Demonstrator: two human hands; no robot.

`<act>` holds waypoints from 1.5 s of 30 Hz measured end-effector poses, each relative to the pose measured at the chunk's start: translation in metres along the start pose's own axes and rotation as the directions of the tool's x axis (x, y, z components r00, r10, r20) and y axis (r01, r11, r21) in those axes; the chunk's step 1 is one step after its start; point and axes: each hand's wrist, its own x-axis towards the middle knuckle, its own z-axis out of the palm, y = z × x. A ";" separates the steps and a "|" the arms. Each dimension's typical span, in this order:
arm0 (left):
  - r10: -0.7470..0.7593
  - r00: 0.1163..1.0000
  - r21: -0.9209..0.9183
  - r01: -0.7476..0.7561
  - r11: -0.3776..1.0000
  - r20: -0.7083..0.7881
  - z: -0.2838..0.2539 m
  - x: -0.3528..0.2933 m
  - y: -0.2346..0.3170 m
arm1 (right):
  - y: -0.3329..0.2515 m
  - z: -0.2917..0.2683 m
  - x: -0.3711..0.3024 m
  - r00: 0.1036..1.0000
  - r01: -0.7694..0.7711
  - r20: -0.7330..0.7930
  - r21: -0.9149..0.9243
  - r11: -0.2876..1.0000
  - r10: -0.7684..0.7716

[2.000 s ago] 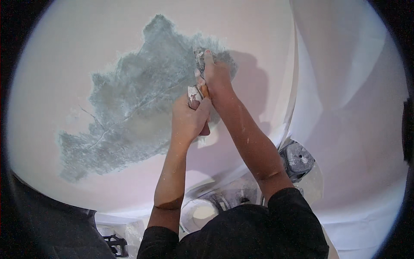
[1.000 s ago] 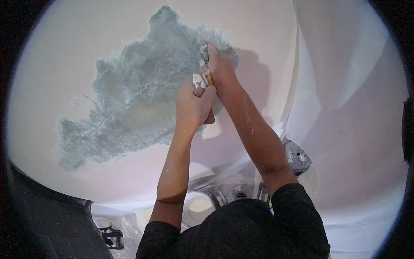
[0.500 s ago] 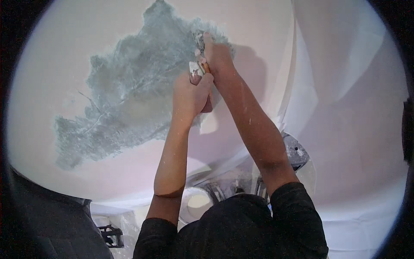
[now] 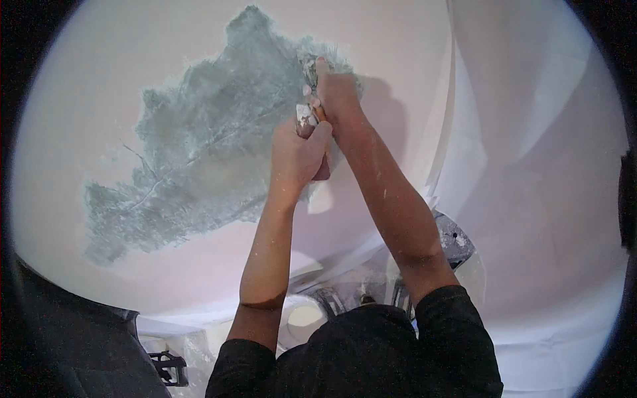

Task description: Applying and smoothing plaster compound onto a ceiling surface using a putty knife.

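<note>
A large grey patch [image 4: 219, 126] with a ragged edge spreads over the pale pinkish wall [image 4: 391, 40]. At its upper right edge, my right hand [image 4: 337, 96] is closed around a putty knife [image 4: 320, 113]. Its handle looks orange-brown; the blade is mostly hidden by the hand and whitish smears. Just below and left, my left hand [image 4: 298, 152] grips a reddish-brown tool [image 4: 322, 170], its upper end crusted white. What kind of tool this is I cannot make out. Both hands are close together, and their tools nearly meet.
At the right a white sheet or wall surface [image 4: 531, 132] rises beside the wall's edge. Below stand a round whitish bucket [image 4: 306, 317] and a grey, white-spattered object [image 4: 455, 239]. Dark cloth [image 4: 73, 338] and a black frame-like thing [image 4: 170, 369] lie at lower left.
Both hands and the grey patch sit slightly lower in the picture, as the view has shifted a little. The grips on both tools look the same.
</note>
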 end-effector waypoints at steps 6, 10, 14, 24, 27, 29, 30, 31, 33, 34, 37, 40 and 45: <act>-0.098 0.994 -0.097 0.103 0.990 0.057 -0.002 0.000 0.006 | -0.004 0.002 -0.005 1.000 -0.017 -0.004 0.040 0.999 0.017; 0.030 1.000 -0.012 -0.030 0.999 0.002 0.001 -0.002 0.009 | -0.004 -0.001 -0.003 0.999 -0.028 -0.013 0.075 0.997 0.029; -0.060 0.993 -0.089 0.069 0.994 0.104 -0.002 -0.004 0.016 | 0.002 -0.005 0.009 0.999 0.026 -0.029 -0.036 0.999 -0.027; 0.018 0.999 -0.039 -0.016 0.999 0.042 -0.001 -0.003 0.009 | -0.004 -0.001 -0.009 0.999 0.033 0.006 -0.007 0.999 -0.033; 0.025 0.999 0.002 -0.025 1.000 0.027 -0.001 -0.001 0.005 | 0.001 -0.001 -0.007 0.999 0.035 0.006 0.012 0.999 -0.036; -0.051 0.995 -0.155 0.065 0.986 0.089 0.004 -0.003 0.000 | 0.005 -0.007 0.002 0.998 0.060 0.016 0.015 0.998 -0.061; -0.057 0.995 -0.153 0.069 0.986 0.084 0.000 -0.003 0.003 | -0.002 -0.001 -0.007 0.998 0.057 -0.011 0.009 0.998 -0.057; -0.063 0.995 -0.102 0.070 0.992 0.077 -0.004 -0.001 0.009 | -0.005 0.003 -0.012 0.998 0.052 -0.039 0.002 0.999 -0.052; -0.073 0.995 -0.052 0.077 0.996 0.073 -0.006 -0.002 0.008 | 0.000 0.002 -0.004 0.998 0.038 -0.039 -0.021 0.999 -0.039; -0.067 0.996 -0.062 0.071 0.996 0.064 -0.004 -0.006 0.005 | 0.002 0.000 -0.001 0.999 0.032 -0.042 -0.042 0.999 -0.034; -0.089 0.995 -0.141 0.094 0.986 0.042 0.000 -0.007 0.002 | 0.006 -0.005 -0.008 0.999 0.036 0.027 -0.085 0.996 -0.034; -0.072 0.997 -0.125 0.076 0.989 0.038 -0.003 0.000 0.008 | -0.005 0.000 -0.006 0.999 0.047 -0.013 -0.056 0.997 -0.048; -0.051 0.997 -0.135 0.057 0.989 0.053 -0.001 -0.005 -0.001 | 0.003 -0.006 -0.006 1.000 0.008 0.017 -0.024 1.000 -0.008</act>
